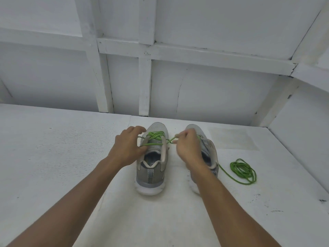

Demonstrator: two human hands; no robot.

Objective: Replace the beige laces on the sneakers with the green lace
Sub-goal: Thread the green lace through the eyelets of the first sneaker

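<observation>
Two grey sneakers stand side by side on a white surface, heels toward me. The left sneaker [151,172] has a green lace [155,136] crossed through its eyelets. My left hand [129,146] sits at that shoe's left side, fingers curled and pinching the lace there. My right hand [187,147] hovers between the shoes and pinches the lace's other end. It covers much of the right sneaker [210,154]. A second green lace [243,171] runs from the right sneaker into a loose coil on the surface to the right.
The shoes stand on a white tabletop [62,157] against a white panelled wall [213,90]. A side wall [302,131] closes in at the right. Small dark specks mark the surface near the right front.
</observation>
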